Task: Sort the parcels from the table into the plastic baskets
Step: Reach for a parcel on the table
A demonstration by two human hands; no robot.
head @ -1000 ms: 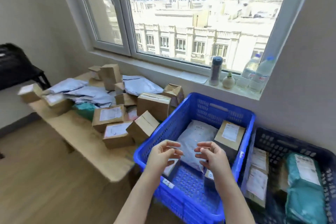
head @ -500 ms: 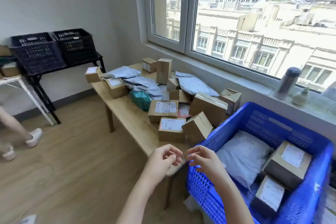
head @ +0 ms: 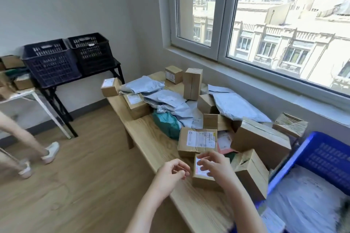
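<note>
Both empty so far: left hand (head: 173, 172) with fingers loosely curled and thumb near the fingertips, nothing pinched between them; right hand (head: 214, 164) with fingers half spread and relaxed, hanging over the labelled top of a small cardboard box (head: 202, 178) at the near edge of the table (head: 149, 138). Cannot tell whether touching it yet; not wrapped round it. Swung here within the last second from above the blue basket (head: 331, 159), head turned along with them, so likely done with one drop and starting the next pick, that small box being the probable target. Plenty left to sort: behind it a larger labelled box (head: 198, 140), beside it a tilted box (head: 251, 174) leaning close to the basket, further back a teal mailer (head: 166, 125), grey mailers (head: 166, 100) and more cartons heaped toward the window. Blue basket now cut off at the right edge, blurred, with a white mailer (head: 306, 196) lying in it and little else legible. Well apart, by the far wall, two dark baskets (head: 51, 62) side by side on a black stand (head: 56, 96); contents not visible through their walls. At the left edge, another person's legs (head: 28, 138).
</note>
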